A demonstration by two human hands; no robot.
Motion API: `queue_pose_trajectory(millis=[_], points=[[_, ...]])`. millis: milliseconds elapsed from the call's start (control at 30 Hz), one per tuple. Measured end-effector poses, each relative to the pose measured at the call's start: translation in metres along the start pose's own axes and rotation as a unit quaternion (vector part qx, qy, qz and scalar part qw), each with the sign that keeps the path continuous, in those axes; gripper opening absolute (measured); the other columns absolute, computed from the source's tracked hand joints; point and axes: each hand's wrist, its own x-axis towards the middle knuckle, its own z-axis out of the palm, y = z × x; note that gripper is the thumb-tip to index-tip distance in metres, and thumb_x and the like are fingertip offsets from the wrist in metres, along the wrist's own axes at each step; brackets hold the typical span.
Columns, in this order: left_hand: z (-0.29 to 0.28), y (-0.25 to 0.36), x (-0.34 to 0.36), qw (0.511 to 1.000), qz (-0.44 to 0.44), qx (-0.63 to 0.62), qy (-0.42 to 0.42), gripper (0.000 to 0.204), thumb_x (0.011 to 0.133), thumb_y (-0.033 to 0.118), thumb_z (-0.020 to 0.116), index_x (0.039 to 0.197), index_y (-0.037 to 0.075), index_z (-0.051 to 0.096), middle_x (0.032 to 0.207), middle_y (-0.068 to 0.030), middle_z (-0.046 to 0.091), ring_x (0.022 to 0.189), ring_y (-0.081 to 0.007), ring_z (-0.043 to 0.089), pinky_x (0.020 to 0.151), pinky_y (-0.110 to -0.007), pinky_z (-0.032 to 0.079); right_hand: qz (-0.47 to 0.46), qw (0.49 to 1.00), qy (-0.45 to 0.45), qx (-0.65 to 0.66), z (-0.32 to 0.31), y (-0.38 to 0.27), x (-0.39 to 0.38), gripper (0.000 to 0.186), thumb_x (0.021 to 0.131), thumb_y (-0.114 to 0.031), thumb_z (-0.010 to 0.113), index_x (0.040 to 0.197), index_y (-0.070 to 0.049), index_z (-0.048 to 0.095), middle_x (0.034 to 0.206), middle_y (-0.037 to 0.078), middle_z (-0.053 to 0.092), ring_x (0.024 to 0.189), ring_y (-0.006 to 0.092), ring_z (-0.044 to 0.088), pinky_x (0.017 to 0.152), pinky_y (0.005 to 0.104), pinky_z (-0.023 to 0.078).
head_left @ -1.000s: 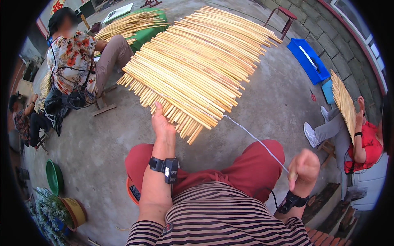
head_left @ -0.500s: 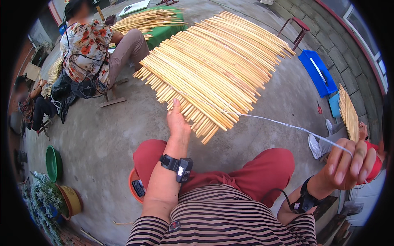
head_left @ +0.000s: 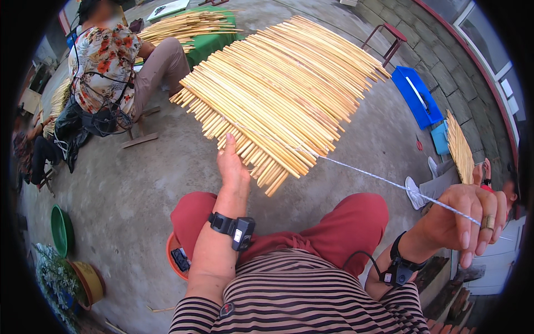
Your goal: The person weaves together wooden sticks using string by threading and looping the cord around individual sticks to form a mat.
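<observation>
A broad mat of pale straw stalks (head_left: 278,89), laid side by side, is held up in front of me. My left hand (head_left: 232,165) grips its near left edge, thumb on top of the stalks and the other fingers hidden beneath. From the mat's near corner a thin white-and-blue cord (head_left: 384,180) runs taut to the right. Its far end passes into my right hand (head_left: 470,218), whose fingers are curled round it out by the right side. A ring sits on one finger of that hand.
At the left a person in a flowered shirt (head_left: 103,67) sits near a green-covered table (head_left: 214,44) heaped with stalks. A blue tray (head_left: 414,97) and a red stool (head_left: 389,39) stand at the right, where another person holds a smaller straw mat (head_left: 459,147). Green basin (head_left: 62,231), flowerpot (head_left: 88,284) lower left.
The cord has gone from slightly slack to straight and taut. My right hand has turned, its fingers now pointing downward. The whole scene has shifted slightly left in view.
</observation>
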Motion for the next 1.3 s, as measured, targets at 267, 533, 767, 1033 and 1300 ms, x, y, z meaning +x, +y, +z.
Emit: queue_pose_trajectory(millis=[267, 533, 767, 1033, 1300], points=[[-0.012, -0.003, 0.011, 1.0, -0.001, 0.013, 0.017, 0.039, 0.094, 0.021, 0.056, 0.121, -0.006, 0.049, 0.115, -0.0178, 0.059, 0.101, -0.0273, 0.061, 0.086, -0.041, 0.054, 0.135, 0.979, 0.126, -0.085, -0.072, -0.044, -0.107, 0.007, 0.093, -0.008, 0.053, 0.088, -0.007, 0.048, 0.06, 0.004, 0.055, 0.04, 0.0108, 0.052, 0.047, 0.0247, 0.046], [-0.009, -0.001, 0.009, 0.999, 0.017, 0.043, 0.026, 0.037, 0.095, 0.023, 0.055, 0.118, -0.005, 0.05, 0.112, -0.019, 0.061, 0.095, -0.0279, 0.064, 0.079, -0.04, 0.057, 0.142, 0.9, 0.401, -0.095, -0.126, -0.1, -0.217, 0.01, 0.092, -0.014, 0.055, 0.094, -0.008, 0.048, 0.07, 0.004, 0.051, 0.046, 0.0086, 0.041, 0.041, 0.0223, 0.034], [-0.012, -0.003, 0.012, 0.998, 0.026, 0.061, 0.014, 0.041, 0.093, 0.027, 0.058, 0.118, -0.004, 0.05, 0.108, -0.0189, 0.062, 0.091, -0.0288, 0.066, 0.072, -0.042, 0.059, 0.27, 0.816, 0.476, -0.185, -0.129, -0.108, -0.275, 0.014, 0.089, -0.017, 0.061, 0.09, -0.009, 0.05, 0.066, 0.004, 0.053, 0.045, 0.0105, 0.043, 0.04, 0.0234, 0.033], [-0.014, -0.004, 0.016, 0.998, 0.031, 0.051, -0.003, 0.042, 0.092, 0.029, 0.06, 0.117, -0.003, 0.05, 0.107, -0.0187, 0.063, 0.089, -0.0289, 0.067, 0.068, -0.042, 0.06, 0.341, 0.753, 0.51, -0.238, -0.136, -0.092, -0.288, 0.014, 0.086, -0.015, 0.063, 0.088, -0.006, 0.052, 0.063, 0.006, 0.055, 0.044, 0.0127, 0.047, 0.041, 0.0252, 0.039], [-0.015, -0.004, 0.015, 0.998, 0.036, 0.06, 0.002, 0.041, 0.092, 0.028, 0.06, 0.118, -0.003, 0.05, 0.107, -0.0185, 0.063, 0.089, -0.0287, 0.067, 0.067, -0.042, 0.06, 0.537, 0.673, 0.413, -0.296, -0.135, -0.097, -0.299, 0.009, 0.087, -0.01, 0.059, 0.084, -0.003, 0.054, 0.065, 0.007, 0.059, 0.047, 0.0145, 0.054, 0.046, 0.0253, 0.047]])
